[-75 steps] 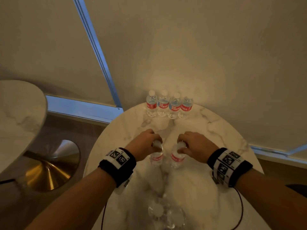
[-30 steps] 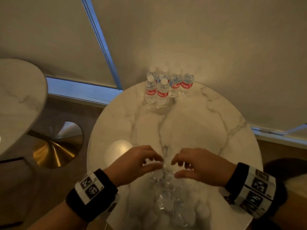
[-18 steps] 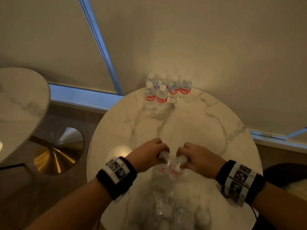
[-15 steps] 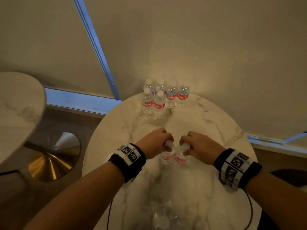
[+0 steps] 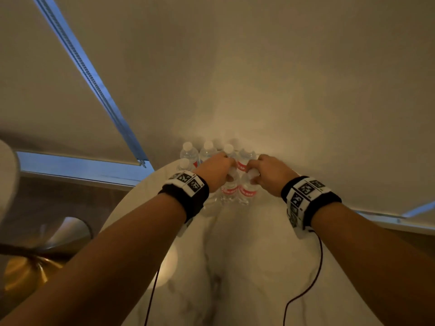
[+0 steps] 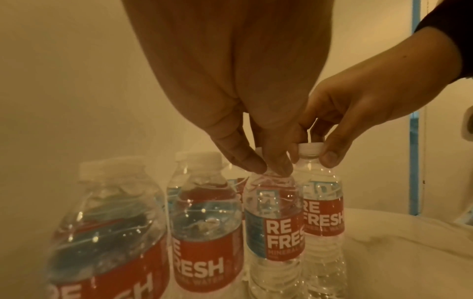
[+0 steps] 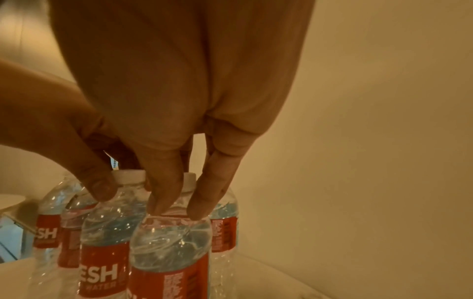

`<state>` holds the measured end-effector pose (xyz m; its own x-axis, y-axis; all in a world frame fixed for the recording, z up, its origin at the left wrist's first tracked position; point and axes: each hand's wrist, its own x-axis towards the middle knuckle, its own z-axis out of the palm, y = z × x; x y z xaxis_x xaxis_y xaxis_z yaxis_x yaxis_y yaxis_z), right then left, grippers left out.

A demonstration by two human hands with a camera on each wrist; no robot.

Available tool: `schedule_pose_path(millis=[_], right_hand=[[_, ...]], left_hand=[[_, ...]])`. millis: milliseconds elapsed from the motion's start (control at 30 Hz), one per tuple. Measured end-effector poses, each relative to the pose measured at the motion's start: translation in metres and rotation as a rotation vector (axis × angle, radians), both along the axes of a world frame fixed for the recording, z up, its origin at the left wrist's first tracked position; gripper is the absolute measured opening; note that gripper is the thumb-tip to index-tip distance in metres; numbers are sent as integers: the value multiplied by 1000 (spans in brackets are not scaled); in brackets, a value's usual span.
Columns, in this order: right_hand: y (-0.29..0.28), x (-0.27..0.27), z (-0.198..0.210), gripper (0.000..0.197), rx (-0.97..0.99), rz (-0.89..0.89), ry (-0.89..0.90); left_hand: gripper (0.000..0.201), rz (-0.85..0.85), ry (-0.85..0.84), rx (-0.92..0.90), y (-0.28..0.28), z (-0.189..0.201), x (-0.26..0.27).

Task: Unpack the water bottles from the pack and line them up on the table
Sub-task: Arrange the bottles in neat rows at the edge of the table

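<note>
At table's far edge, left hand (image 5: 215,171) pinching bottle (image 5: 229,188), right hand (image 5: 270,174) pinching neighbouring bottle (image 5: 247,190)

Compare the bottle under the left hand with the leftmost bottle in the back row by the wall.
The bottle under the left hand is pinched at its cap by the left hand; the leftmost back-row bottle stands untouched. The held bottle sits nearer the person, in the front row beside the one in the right hand; the back-row bottle stands next to the wall. Both are upright clear bottles with white caps and red labels on the marble table.

Head high; wrists close on bottles (image 6: 274,218)
</note>
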<state>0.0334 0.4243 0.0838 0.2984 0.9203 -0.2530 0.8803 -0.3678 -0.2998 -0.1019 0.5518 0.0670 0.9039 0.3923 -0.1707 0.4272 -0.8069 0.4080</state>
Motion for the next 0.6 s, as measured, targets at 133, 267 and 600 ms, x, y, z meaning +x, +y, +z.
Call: schedule_pose_path(millis=[133, 267, 600], right_hand=[[15, 1, -7, 29, 39, 2, 3], [13, 2, -9, 32, 45, -58, 57], [-87, -47, 38, 49, 24, -27, 110]], left_hand=[[32, 9, 7, 43, 11, -2, -1], [40, 38, -11, 43, 11, -4, -5], [47, 139, -187, -10, -65, 30, -87]])
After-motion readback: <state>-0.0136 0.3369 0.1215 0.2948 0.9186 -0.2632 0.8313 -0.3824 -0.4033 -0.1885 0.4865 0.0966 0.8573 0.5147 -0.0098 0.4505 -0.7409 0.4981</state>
